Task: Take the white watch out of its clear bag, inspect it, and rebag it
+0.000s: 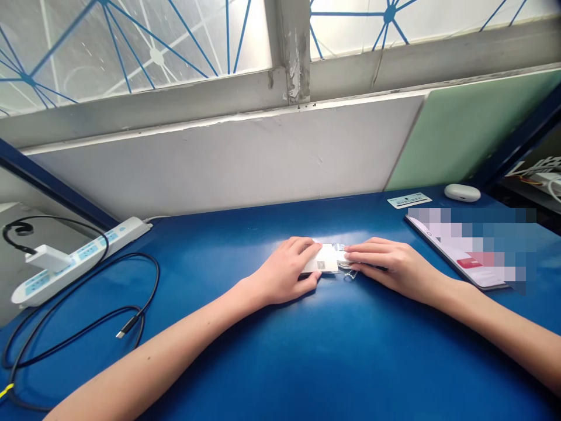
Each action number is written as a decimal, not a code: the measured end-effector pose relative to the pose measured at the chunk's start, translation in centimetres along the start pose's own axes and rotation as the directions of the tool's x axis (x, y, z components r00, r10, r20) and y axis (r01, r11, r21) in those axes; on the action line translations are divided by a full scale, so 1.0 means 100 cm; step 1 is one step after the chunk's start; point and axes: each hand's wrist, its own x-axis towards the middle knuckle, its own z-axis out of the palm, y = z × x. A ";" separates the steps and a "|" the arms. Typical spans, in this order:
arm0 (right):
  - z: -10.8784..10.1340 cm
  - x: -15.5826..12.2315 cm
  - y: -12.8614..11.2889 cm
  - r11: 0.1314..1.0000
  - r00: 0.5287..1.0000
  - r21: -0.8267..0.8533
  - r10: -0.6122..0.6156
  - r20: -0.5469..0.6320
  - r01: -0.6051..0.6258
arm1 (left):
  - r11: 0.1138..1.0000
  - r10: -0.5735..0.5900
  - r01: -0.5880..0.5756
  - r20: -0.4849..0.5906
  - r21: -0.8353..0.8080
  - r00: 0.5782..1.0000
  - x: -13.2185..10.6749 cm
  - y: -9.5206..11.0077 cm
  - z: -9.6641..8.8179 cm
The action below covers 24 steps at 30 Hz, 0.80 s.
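Observation:
Near the middle of the blue table (280, 362), my left hand (289, 269) grips a small white box (325, 257) with a printed square code on its face. Thumb and fingers close on the box's left part from both sides. My right hand (390, 260) is closed at the other end of the box, its fingers pressed together on a small pale item (343, 257). Clear plastic and a bit of metal chain (349, 273) show under those fingertips. What exactly the right hand holds is partly hidden by its fingers.
On the left lie a white power strip (140, 229) with a plugged-in charger (48, 257) and a looped black cable (155, 292). At the right are a tablet-like device (442, 245) with a blurred screen, a printed card (409, 200) and a white rounded case (462, 192).

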 end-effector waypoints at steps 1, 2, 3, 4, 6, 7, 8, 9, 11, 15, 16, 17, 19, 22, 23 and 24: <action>-0.002 0.000 -0.001 1.000 1.000 -0.028 0.002 -0.004 -0.002 | 1.000 0.004 -0.004 0.033 0.016 0.999 0.000 0.002 0.000; -0.004 0.001 0.000 0.998 1.000 -0.056 -0.001 -0.007 0.001 | 0.999 -0.005 0.002 0.068 0.032 0.998 0.000 0.003 0.000; -0.008 0.001 0.001 0.997 1.000 -0.078 -0.009 -0.003 0.008 | 0.999 -0.015 0.011 0.099 0.042 0.995 0.000 0.004 0.000; -0.011 0.002 0.002 0.996 1.000 -0.088 -0.020 0.013 0.021 | 0.999 -0.026 0.020 0.122 0.049 0.992 0.000 0.005 -0.001; -0.017 0.002 0.005 0.997 0.998 -0.069 -0.038 0.060 0.042 | 0.998 -0.045 0.038 0.145 0.053 0.988 0.000 0.006 -0.001; -0.018 0.003 0.005 0.998 0.996 -0.049 -0.041 0.083 0.045 | 0.998 -0.049 0.041 0.147 0.052 0.988 0.000 0.007 -0.001; -0.019 0.003 0.005 0.999 0.994 -0.024 -0.039 0.105 0.042 | 0.998 -0.048 0.041 0.147 0.051 0.988 0.000 0.007 -0.001; -0.018 0.004 0.005 0.999 0.992 0.005 -0.037 0.124 0.037 | 0.998 -0.046 0.039 0.143 0.052 0.989 0.000 0.007 0.000; -0.014 0.004 0.001 0.998 0.988 0.061 -0.032 0.154 0.023 | 0.998 -0.038 0.030 0.135 0.061 0.990 -0.001 0.007 0.000; -0.006 0.004 -0.009 0.996 0.982 0.089 0.000 0.190 -0.017 | 0.994 -0.034 0.021 0.129 0.104 0.991 -0.001 0.009 0.002; -0.005 0.004 -0.010 0.997 0.980 0.076 0.008 0.197 -0.023 | 0.993 -0.038 0.024 0.131 0.113 0.991 -0.001 0.010 0.002; -0.004 0.003 -0.011 0.998 0.979 0.058 0.014 0.204 -0.027 | 0.992 -0.045 0.029 0.133 0.122 0.990 -0.001 0.010 0.002; -0.003 0.002 -0.011 0.999 0.979 0.015 0.031 0.200 -0.034 | 0.990 -0.063 0.044 0.135 0.137 0.989 0.000 0.012 0.002; -0.002 0.000 -0.008 0.996 0.987 -0.044 0.087 0.133 -0.081 | 0.987 -0.081 0.060 0.134 0.151 0.988 -0.001 0.013 0.003; -0.001 -0.001 -0.007 0.994 0.988 -0.055 0.104 0.111 -0.098 | 0.986 -0.083 0.062 0.132 0.153 0.988 -0.001 0.013 0.003; 0.001 -0.001 -0.007 0.992 0.988 -0.061 0.116 0.100 -0.110 | 0.986 -0.082 0.061 0.131 0.153 0.988 -0.001 0.014 0.004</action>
